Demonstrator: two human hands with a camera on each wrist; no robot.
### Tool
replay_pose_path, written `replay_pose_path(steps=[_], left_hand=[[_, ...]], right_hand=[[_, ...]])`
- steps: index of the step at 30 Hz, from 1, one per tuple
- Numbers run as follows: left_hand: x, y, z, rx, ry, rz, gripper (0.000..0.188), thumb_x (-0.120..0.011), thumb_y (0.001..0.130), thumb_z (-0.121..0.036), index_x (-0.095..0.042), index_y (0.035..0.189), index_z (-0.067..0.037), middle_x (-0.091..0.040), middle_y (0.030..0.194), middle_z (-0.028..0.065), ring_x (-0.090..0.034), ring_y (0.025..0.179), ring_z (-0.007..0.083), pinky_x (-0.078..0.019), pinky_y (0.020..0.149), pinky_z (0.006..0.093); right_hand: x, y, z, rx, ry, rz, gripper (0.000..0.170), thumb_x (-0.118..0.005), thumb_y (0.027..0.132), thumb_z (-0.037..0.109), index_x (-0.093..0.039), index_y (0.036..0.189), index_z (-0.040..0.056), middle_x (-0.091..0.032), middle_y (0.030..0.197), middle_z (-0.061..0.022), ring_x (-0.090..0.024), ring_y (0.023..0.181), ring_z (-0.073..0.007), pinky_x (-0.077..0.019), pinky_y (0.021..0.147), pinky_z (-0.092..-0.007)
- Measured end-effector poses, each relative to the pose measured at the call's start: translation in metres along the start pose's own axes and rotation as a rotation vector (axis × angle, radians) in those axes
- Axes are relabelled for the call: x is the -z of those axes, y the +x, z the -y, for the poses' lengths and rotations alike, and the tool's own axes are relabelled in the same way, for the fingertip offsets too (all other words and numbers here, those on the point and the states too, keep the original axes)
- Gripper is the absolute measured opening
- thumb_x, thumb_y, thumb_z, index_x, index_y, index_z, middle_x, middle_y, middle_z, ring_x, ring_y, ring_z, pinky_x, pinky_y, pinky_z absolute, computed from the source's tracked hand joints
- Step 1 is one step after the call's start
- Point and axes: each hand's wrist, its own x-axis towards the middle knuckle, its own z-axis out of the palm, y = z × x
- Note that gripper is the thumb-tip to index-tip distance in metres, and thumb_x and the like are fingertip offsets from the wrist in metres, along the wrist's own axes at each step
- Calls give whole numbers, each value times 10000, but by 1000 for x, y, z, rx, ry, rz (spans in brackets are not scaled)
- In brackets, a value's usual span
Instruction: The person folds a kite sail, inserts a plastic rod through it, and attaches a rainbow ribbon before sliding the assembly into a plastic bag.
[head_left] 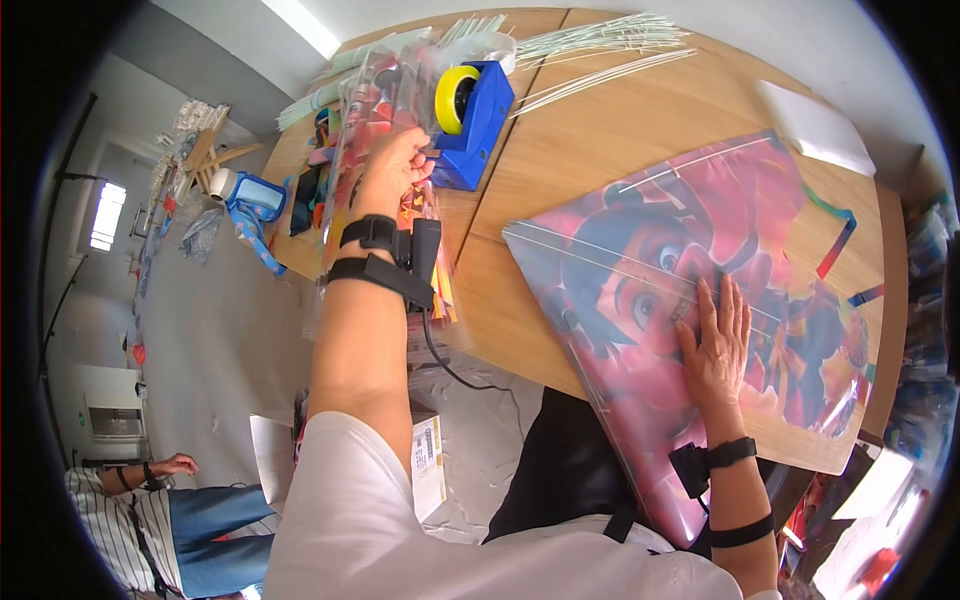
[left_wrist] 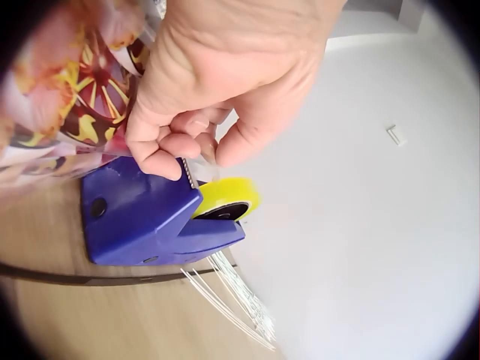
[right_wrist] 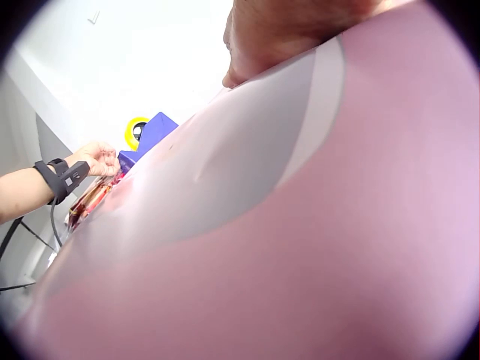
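A blue tape dispenser (head_left: 492, 112) with a yellow-rimmed roll (head_left: 450, 100) stands on the table at my left. My left hand (head_left: 395, 170) is right at its toothed cutting edge. There, thumb and curled fingers pinch a clear strip of tape (left_wrist: 202, 169), partly hidden by the fingers. My right hand (head_left: 718, 355) lies flat with extended fingers on a pink and blue kite sheet (head_left: 590, 290) printed with a cartoon face. Thin white rods (head_left: 690, 165) lie along the sheet, whose near corner hangs over the table edge toward my lap.
Glossy printed sheets in plastic (head_left: 375, 100) lie left of the dispenser. Bundles of thin white sticks (head_left: 600, 38) lie at the back, and a white packet (head_left: 815, 125) at the back right. A blue-and-white bottle (head_left: 250, 195) is beyond the left edge. Another person (head_left: 150, 520) is at lower left.
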Motion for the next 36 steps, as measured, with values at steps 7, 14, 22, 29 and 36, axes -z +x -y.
replay_pose_path(steps=[7, 14, 22, 29, 36], left_hand=[[-3, -16, 24, -215, -259, -62, 65, -665, 791, 4, -611, 781, -32, -543, 682, 42, -547, 607, 160, -584, 746, 478], [-11, -31, 22, -53, -340, -111, 82, -643, 796, 10, -568, 788, -21, -548, 678, 69, -565, 614, 187, -559, 649, 417], [-18, -39, 18, 53, -326, -164, 74, -599, 794, 16, -528, 792, -1, -526, 671, 86, -572, 569, 219, -515, 566, 380], [-6, -11, 38, 73, -260, -116, 28, -562, 823, -5, -536, 833, -7, -523, 648, 82, -535, 516, 185, -375, 419, 300], [3, -14, 30, 283, -562, 113, 105, -490, 904, -29, -472, 801, -14, -494, 650, 98, -519, 557, 205, -369, 433, 282]], right_hand=[[0, 0, 2, 6, 6, -12, 593, -610, 883, 318, -450, 1420, 122, -335, 1520, -171, -293, 1413, -341, -181, 1179, -473], [-1, -1, 0, 2, -14, 1, 606, -606, 886, 331, -433, 1433, 137, -307, 1536, -159, -271, 1423, -335, -172, 1183, -471], [-2, 0, 1, 2, -34, 12, 646, -612, 876, 330, -393, 1456, 150, -265, 1554, -160, -249, 1428, -352, -169, 1186, -469], [0, -1, 1, 0, -30, 23, 623, -598, 883, 332, -404, 1447, 151, -257, 1553, -172, -241, 1430, -356, -167, 1185, -471], [-3, -1, 0, 10, -63, 14, 617, -596, 888, 339, -404, 1447, 160, -250, 1550, -184, -234, 1430, -365, -166, 1186, -470]])
